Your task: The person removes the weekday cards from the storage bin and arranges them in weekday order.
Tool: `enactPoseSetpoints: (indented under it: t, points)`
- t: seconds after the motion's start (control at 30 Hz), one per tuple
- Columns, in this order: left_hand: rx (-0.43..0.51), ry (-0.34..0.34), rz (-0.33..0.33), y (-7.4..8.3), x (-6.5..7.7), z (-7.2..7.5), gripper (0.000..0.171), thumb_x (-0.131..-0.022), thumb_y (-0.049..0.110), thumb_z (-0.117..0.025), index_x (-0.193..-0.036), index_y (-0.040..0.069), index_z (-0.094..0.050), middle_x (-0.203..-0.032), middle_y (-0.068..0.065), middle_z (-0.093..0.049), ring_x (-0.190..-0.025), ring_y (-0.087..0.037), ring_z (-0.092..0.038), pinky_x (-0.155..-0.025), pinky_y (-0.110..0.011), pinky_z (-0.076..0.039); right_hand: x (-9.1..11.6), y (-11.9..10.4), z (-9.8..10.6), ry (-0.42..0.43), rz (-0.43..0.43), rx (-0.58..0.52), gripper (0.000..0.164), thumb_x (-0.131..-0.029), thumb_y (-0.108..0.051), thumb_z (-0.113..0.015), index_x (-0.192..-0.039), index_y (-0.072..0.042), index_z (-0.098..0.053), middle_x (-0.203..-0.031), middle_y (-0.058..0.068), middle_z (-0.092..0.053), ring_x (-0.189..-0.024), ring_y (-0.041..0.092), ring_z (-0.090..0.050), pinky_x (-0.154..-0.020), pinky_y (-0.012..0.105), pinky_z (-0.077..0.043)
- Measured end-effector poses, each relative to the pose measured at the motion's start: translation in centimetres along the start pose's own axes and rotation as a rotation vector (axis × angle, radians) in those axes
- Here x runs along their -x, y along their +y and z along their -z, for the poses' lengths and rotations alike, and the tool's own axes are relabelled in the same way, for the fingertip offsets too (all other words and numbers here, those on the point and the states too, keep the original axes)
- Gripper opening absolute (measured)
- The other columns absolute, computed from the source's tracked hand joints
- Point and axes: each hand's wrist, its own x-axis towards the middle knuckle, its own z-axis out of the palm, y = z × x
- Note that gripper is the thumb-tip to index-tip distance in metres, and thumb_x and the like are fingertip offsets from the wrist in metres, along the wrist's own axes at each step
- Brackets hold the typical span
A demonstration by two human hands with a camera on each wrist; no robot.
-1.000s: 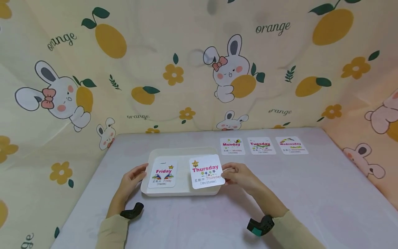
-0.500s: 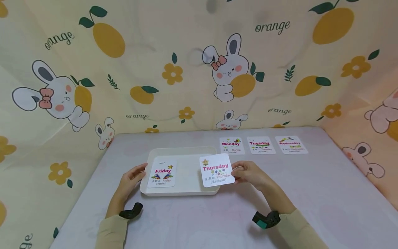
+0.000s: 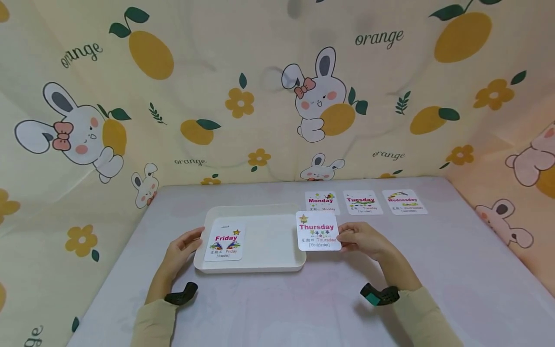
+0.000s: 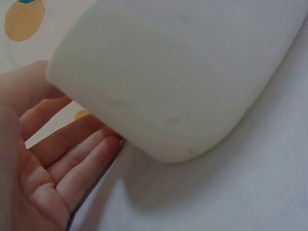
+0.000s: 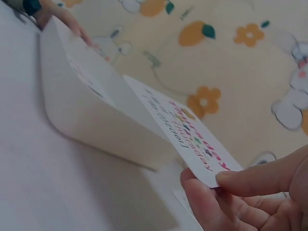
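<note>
My right hand (image 3: 366,239) pinches the right edge of a white Thursday card (image 3: 318,231) between thumb and fingers. This card is held up level with the tray's right end and overlaps it in the head view. At the left end of the white tray (image 3: 269,262), my left hand (image 3: 177,254) holds the rim; in the left wrist view the thumb lies at the tray's (image 4: 168,82) edge with the other fingers below it. A Friday card (image 3: 225,243) lies inside the tray on the left.
Behind the tray, a Monday card (image 3: 322,202), a Tuesday card (image 3: 363,202) and a Wednesday card (image 3: 404,202) lie in a row on the pale table (image 3: 321,308). A patterned cloth (image 3: 260,48) stands around the table's back and sides.
My right hand has carried the Thursday card rightward, from over the tray to its right end, and the card has turned straighter. The left hand keeps its place at the tray.
</note>
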Motion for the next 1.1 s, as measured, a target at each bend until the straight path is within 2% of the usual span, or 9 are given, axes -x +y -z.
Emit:
enactPoseSetpoints:
  t: [0.17,0.37,0.73,1.1]
  points:
    - [-0.007,0.006,-0.004,-0.1,0.0,0.0,0.052,-0.096,0.038,-0.057,-0.141,0.013,-0.048,-0.149,-0.009,-0.048,-0.101,0.022,-0.049,-0.094,-0.007,-0.046,0.1,0.5,1.4,0.007,-0.036,-0.048,0.029,-0.095,-0.011,-0.055,-0.115,0.01,-0.051,-0.09,-0.004,-0.065,-0.079,0.01,-0.061,-0.072,0.02,-0.058]
    - [0.045,-0.002,-0.04,-0.1,0.2,0.0,0.053,-0.096,0.034,-0.058,-0.141,0.009,-0.047,-0.148,-0.015,-0.047,-0.101,0.02,-0.051,-0.088,-0.003,-0.043,-0.3,1.6,2.3,0.007,-0.075,-0.074,0.031,-0.095,-0.01,-0.055,-0.118,0.01,-0.051,-0.09,-0.004,-0.065,-0.079,0.008,-0.061,-0.073,0.02,-0.058]
    - [0.056,-0.01,-0.048,0.1,0.3,0.0,0.051,-0.096,0.03,-0.058,-0.141,0.008,-0.047,-0.148,-0.016,-0.048,-0.101,0.019,-0.051,-0.088,-0.002,-0.043,-1.0,2.8,2.3,0.041,-0.163,-0.064,0.033,-0.095,-0.011,-0.056,-0.121,0.008,-0.052,-0.09,-0.001,-0.065,-0.077,0.01,-0.063,-0.072,0.021,-0.059]
    - [0.044,-0.005,-0.048,0.2,0.3,-0.1,0.05,-0.097,0.03,-0.057,-0.14,0.008,-0.048,-0.148,-0.014,-0.047,-0.102,0.02,-0.05,-0.088,-0.002,-0.043,-1.0,3.1,2.1,0.037,-0.175,-0.086,0.031,-0.094,-0.007,-0.056,-0.119,0.01,-0.051,-0.089,0.0,-0.063,-0.076,0.008,-0.062,-0.072,0.022,-0.059]
